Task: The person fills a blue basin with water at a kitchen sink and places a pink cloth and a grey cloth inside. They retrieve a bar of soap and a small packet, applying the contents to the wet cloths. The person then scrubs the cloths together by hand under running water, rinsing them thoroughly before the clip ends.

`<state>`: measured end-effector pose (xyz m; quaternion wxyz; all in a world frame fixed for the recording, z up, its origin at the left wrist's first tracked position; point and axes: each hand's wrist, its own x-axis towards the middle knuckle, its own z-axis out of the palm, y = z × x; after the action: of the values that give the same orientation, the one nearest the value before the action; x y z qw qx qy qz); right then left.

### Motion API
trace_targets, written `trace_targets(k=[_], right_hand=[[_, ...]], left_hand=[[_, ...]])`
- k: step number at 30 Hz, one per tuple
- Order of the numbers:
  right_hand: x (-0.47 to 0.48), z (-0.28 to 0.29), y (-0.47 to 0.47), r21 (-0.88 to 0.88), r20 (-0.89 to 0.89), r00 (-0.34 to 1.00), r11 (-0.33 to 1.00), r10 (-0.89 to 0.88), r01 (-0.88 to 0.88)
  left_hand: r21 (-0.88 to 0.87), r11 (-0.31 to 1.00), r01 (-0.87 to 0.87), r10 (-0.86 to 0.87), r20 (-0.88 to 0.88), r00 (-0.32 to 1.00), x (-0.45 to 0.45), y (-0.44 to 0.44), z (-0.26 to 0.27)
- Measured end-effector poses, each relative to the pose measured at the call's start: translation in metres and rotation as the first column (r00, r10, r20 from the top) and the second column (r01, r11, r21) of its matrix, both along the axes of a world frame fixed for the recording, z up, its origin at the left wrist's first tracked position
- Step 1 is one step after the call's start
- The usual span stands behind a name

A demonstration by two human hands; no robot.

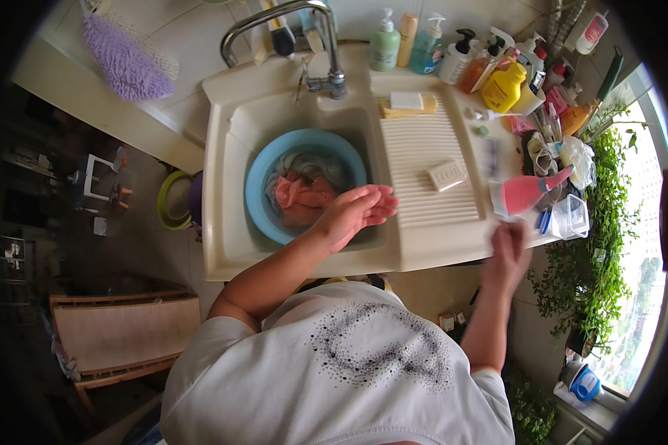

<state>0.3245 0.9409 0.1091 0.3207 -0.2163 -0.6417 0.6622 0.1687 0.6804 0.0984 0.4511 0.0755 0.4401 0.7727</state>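
My left hand (362, 211) hangs over the right rim of a blue plastic basin (259, 214), fingers spread and holding nothing. Wet pink and grey cloth (306, 194) lies in water inside that basin, which stands in the sink bowl. At the right, my right hand (509, 239) is blurred, beside the bottom end of a pink bottle (520, 194); whether it grips the bottle cannot be told. Between the hands, a bar of soap (447, 174) rests on the ribbed washboard (417, 150). Farther back on the board are a yellow item (430, 105) and a white block (406, 100).
A chrome faucet (334, 67) arches behind the basin. Pump bottles (385, 44) line the back ledge, with a yellow bottle (504, 87) near the right corner. A clear plastic container (570, 218) sits at the right edge, by leafy plants (609, 222) and a window.
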Motion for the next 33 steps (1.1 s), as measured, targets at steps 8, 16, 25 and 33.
trace_targets(k=[8, 16, 25, 33], right_hand=[[-0.184, -0.059, -0.247, -0.417, 0.034, 0.903, 0.827, 0.429, -0.377], [-0.267, -0.091, -0.325, 0.009, 0.244, 0.911, 0.938, 0.333, -0.346], [-0.404, -0.082, -0.232, 0.781, 0.207, 0.978, 0.603, -0.001, -0.164], [-0.481, -0.093, -0.203, 0.762, 0.347, 0.929, 0.540, 0.127, -0.358]], left_hand=[[0.096, 0.958, -0.272, 0.244, 0.234, 0.941, -0.088, -0.077, -0.022], [0.002, 0.938, -0.346, 0.336, 0.234, 0.913, -0.178, -0.149, -0.077], [-0.317, 0.879, -0.355, 0.457, 0.352, 0.817, -0.264, -0.176, -0.107], [-0.333, 0.801, -0.498, 0.598, 0.489, 0.635, -0.280, -0.152, -0.118]])
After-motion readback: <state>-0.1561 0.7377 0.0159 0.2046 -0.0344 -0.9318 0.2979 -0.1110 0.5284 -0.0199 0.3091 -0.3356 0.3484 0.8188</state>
